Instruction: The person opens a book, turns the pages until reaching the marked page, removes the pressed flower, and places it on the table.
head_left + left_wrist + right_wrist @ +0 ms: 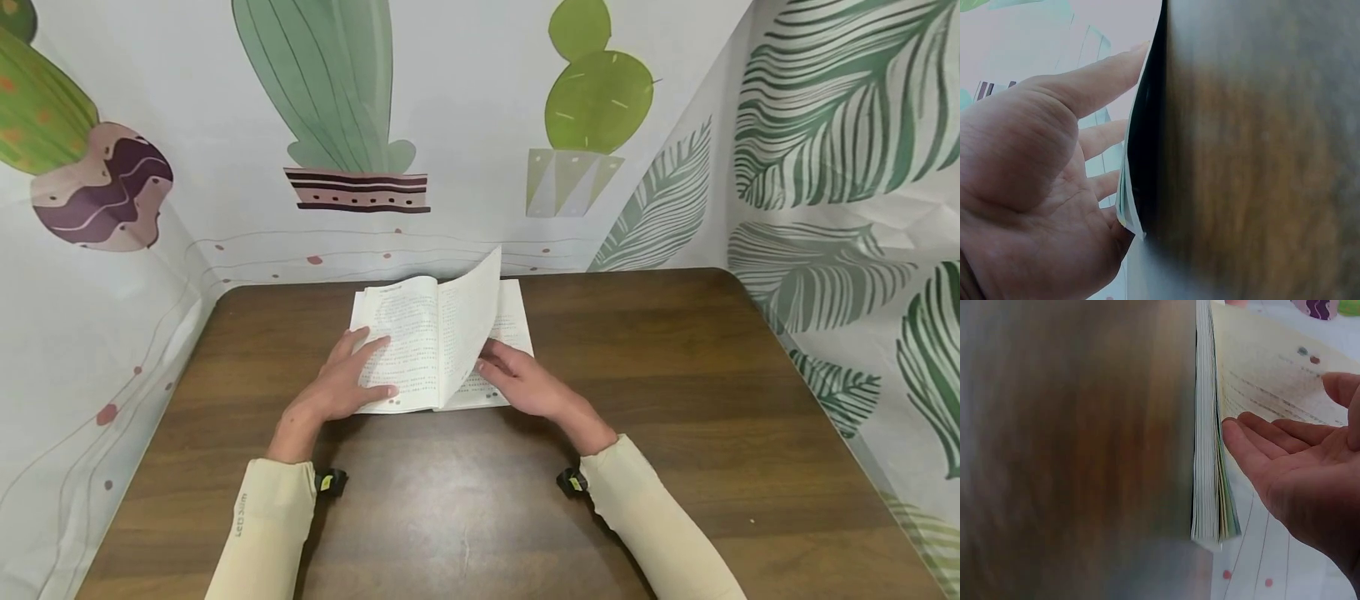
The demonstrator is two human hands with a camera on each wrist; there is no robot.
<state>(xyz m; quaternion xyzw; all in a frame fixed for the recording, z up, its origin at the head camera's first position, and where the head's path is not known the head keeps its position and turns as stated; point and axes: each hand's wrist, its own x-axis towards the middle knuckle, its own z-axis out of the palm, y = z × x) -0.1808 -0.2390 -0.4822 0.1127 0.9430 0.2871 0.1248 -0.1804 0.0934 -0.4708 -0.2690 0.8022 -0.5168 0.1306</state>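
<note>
Sleeves (264, 525) up front, book (423, 367) open: left hand (340, 381) spread loose on one page (405, 312), right hand (527, 382), fingers straight, at a raised leaf (471, 312)

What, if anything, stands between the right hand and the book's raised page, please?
Nothing visible does: the right hand has its fingers at the outer edge of the raised page. The left hand lies apart, on the left page.

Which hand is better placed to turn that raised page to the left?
Probably the right hand: it is at the outer edge of the raised page, on the side to push from, while the left hand rests on the opposite page.
</note>
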